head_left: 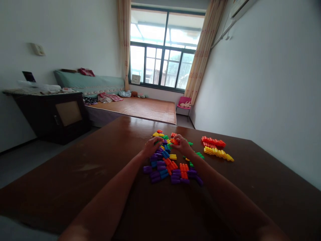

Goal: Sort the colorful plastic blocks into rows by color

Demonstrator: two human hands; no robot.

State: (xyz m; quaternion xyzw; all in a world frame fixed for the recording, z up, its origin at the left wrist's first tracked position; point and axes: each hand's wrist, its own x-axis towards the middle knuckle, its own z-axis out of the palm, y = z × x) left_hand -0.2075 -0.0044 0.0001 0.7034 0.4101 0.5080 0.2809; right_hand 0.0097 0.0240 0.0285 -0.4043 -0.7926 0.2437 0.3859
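Observation:
Both hands reach over a loose pile of colourful plastic pieces on a brown table [100, 160]. My left hand [151, 146] is at the pile's upper left, its fingers curled near green and yellow pieces; what they hold, if anything, is too small to name. My right hand [182, 144] pinches an orange piece [174, 141] at the upper right of the pile. Nearer to me lie purple pieces [155, 176], blue pieces [165, 154] and orange pieces [184, 170], several of them side by side. Green pieces [200, 155] are partly behind my right forearm.
Right of the pile lie a red-orange row [213, 142] and a yellow row [218, 153] of joined pieces. Beyond the table stand a bed [150, 107], a dark cabinet [50, 117] at the left and a pink chair [184, 101] by the window.

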